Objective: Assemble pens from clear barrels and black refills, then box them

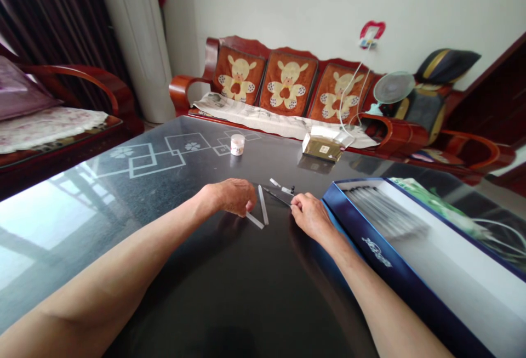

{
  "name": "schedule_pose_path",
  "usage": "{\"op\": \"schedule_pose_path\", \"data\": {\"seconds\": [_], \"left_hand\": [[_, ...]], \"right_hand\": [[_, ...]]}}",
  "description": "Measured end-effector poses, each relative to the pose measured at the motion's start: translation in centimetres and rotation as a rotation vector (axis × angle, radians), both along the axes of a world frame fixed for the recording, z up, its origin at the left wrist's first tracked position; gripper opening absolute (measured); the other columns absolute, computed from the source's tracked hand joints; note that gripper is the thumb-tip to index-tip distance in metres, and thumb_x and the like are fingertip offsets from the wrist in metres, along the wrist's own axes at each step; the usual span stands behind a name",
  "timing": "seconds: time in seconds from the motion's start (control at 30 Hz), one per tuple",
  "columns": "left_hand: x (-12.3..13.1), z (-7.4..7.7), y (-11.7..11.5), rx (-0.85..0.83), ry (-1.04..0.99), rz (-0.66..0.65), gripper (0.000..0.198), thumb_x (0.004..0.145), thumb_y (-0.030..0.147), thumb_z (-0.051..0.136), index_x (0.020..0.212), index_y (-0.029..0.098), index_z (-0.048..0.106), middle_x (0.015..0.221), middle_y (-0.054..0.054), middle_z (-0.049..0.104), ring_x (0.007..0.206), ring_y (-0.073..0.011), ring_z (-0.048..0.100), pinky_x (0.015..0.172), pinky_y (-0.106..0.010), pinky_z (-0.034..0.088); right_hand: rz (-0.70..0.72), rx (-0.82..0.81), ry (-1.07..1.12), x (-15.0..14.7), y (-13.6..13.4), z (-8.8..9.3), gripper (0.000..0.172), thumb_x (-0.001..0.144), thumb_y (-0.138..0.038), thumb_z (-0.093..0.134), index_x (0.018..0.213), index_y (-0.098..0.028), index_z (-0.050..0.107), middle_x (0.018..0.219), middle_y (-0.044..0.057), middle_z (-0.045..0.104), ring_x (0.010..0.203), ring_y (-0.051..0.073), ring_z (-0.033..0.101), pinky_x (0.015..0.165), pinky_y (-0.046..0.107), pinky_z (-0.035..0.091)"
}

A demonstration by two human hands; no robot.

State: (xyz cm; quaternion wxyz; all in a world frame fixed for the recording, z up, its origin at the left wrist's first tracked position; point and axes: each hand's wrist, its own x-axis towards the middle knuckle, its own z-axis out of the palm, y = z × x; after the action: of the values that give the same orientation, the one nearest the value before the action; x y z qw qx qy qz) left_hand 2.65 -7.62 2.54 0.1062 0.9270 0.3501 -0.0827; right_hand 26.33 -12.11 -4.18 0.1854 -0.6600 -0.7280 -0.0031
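- skinny dark pen (280, 198), pointy tip, lying slantwise between the hands; right hand (311, 217) pinches its back end
- left hand (235, 196) is curled beside pale strips (263, 207), can't tell if it's gripping one
- glossy dark tabletop (230, 292) spreads between the forearms; shiny blue box (380, 267) edges the right one
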Motion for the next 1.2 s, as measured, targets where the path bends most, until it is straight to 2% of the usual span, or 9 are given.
{"op": "schedule_pose_path", "data": {"seconds": [0.1, 0.23, 0.37, 0.57, 0.73, 0.93, 1.07, 1.2], "left_hand": [[-1.1, 0.1, 1.3, -0.186, -0.134, 0.010, 0.020, 0.070, 0.020, 0.060, 0.087, 0.019, 0.071, 0.084, -0.001, 0.069, 0.077, -0.0139, 0.060, 0.068, -0.019, 0.044], [-2.7, -0.9, 3.4, -0.503, -0.374, 0.068, 0.023, 0.072, 0.022, 0.057, 0.091, 0.017, 0.067, 0.072, 0.001, 0.064, 0.065, -0.0108, 0.055, 0.059, -0.018, 0.043], [-3.1, -2.0, 4.2, -0.663, -0.531, 0.111, 0.038, 0.070, 0.020, 0.058, 0.107, 0.019, 0.067, 0.077, 0.000, 0.064, 0.066, -0.0099, 0.054, 0.061, -0.018, 0.044], [-3.2, -2.2, 4.4, -0.667, -0.581, 0.154, 0.043, 0.072, 0.023, 0.058, 0.114, 0.017, 0.064, 0.078, -0.002, 0.063, 0.068, -0.0106, 0.055, 0.063, -0.019, 0.046], [-3.1, -2.3, 4.4, -0.674, -0.603, 0.125, 0.041, 0.072, 0.023, 0.057, 0.112, 0.016, 0.064, 0.074, -0.001, 0.061, 0.069, -0.0113, 0.055, 0.064, -0.020, 0.047], [-2.4, -2.2, 4.0, -0.633, -0.560, 0.139, 0.042, 0.073, 0.022, 0.055, 0.113, 0.017, 0.063, 0.073, -0.001, 0.061, 0.070, -0.0119, 0.057, 0.061, -0.019, 0.046], [-1.5, -1.9, 3.4, -0.581, -0.544, 0.062, 0.039, 0.075, 0.020, 0.053, 0.113, 0.018, 0.063, 0.076, 0.000, 0.063, 0.070, -0.0119, 0.059, 0.062, -0.019, 0.045], [0.3, -1.1, 1.6, -0.463, -0.562, -0.032, 0.039, 0.078, 0.017, 0.049, 0.115, 0.018, 0.062, 0.070, 0.003, 0.060, 0.058, -0.0087, 0.054, 0.062, -0.020, 0.043]], "right_hand": [[0.008, 0.096, 0.061, 0.4, 0.2, 0.0, 0.011, 0.081, -0.017, 0.051, 0.079, -0.019, 0.062, 0.078, 0.004, 0.061, 0.071, 0.016, 0.058, 0.069, 0.026, 0.042], [0.064, 0.256, 0.201, 0.5, 0.4, 0.3, 0.013, 0.084, -0.021, 0.048, 0.087, -0.020, 0.060, 0.080, 0.003, 0.064, 0.073, 0.017, 0.060, 0.070, 0.027, 0.044], [0.162, 0.314, 0.233, 0.1, 0.3, 0.4, 0.020, 0.087, -0.019, 0.043, 0.096, -0.021, 0.061, 0.092, 0.005, 0.065, 0.086, 0.018, 0.062, 0.079, 0.028, 0.046], [0.213, 0.325, 0.225, -0.1, 0.2, 0.3, 0.024, 0.088, -0.017, 0.042, 0.098, -0.021, 0.063, 0.096, 0.006, 0.064, 0.090, 0.018, 0.061, 0.083, 0.028, 0.046], [0.238, 0.318, 0.219, -0.1, 0.1, 0.2, 0.024, 0.088, -0.016, 0.042, 0.097, -0.021, 0.064, 0.094, 0.005, 0.064, 0.089, 0.017, 0.061, 0.083, 0.027, 0.046], [0.275, 0.323, 0.202, -0.3, 0.0, 0.3, 0.024, 0.088, -0.015, 0.043, 0.098, -0.021, 0.064, 0.094, 0.005, 0.064, 0.090, 0.017, 0.061, 0.084, 0.028, 0.047], [0.305, 0.353, 0.174, -0.7, -0.2, 0.6, 0.026, 0.089, -0.015, 0.043, 0.100, -0.023, 0.065, 0.095, 0.005, 0.063, 0.092, 0.018, 0.060, 0.086, 0.029, 0.047], [0.334, 0.382, 0.213, -2.0, -0.8, 0.8, 0.025, 0.088, -0.015, 0.043, 0.101, -0.022, 0.063, 0.098, 0.006, 0.061, 0.095, 0.018, 0.059, 0.088, 0.031, 0.048]]}}
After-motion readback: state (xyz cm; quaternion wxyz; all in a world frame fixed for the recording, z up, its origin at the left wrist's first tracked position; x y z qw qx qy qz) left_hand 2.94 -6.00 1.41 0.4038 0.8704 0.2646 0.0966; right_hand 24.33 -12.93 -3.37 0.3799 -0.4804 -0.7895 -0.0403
